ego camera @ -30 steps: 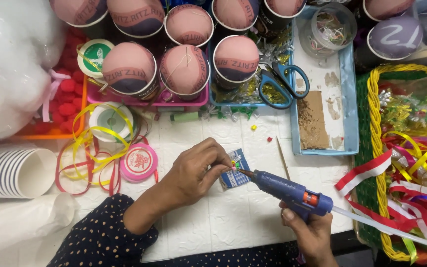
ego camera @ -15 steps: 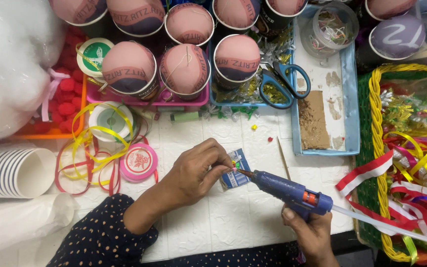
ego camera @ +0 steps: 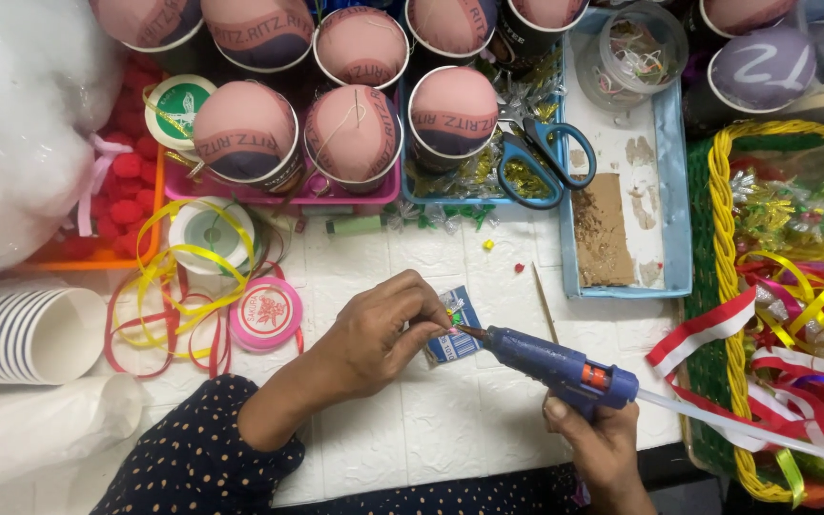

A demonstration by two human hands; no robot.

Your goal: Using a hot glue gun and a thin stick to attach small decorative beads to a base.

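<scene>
Our left hand (ego camera: 379, 334) pinches a small blue card (ego camera: 454, 329) on the white table (ego camera: 450, 420). Our right hand (ego camera: 598, 443) is closed around the blue glue gun (ego camera: 560, 367), whose long axis slants up-left, its nozzle at the card. Behind, a pink tray (ego camera: 278, 191) holds balloon-capped cups (ego camera: 245, 133); scissors (ego camera: 536, 157) lie in the blue tray (ego camera: 674, 191).

Left arm: dark navy sleeve (ego camera: 193, 463) with small pale dots, loose fabric, cuff pushed up short of the wrist. Left hand (ego camera: 383, 334) bare, no rings seen. Right hand (ego camera: 603, 448) bare, no sleeve in view; same dotted cloth along bottom edge
</scene>
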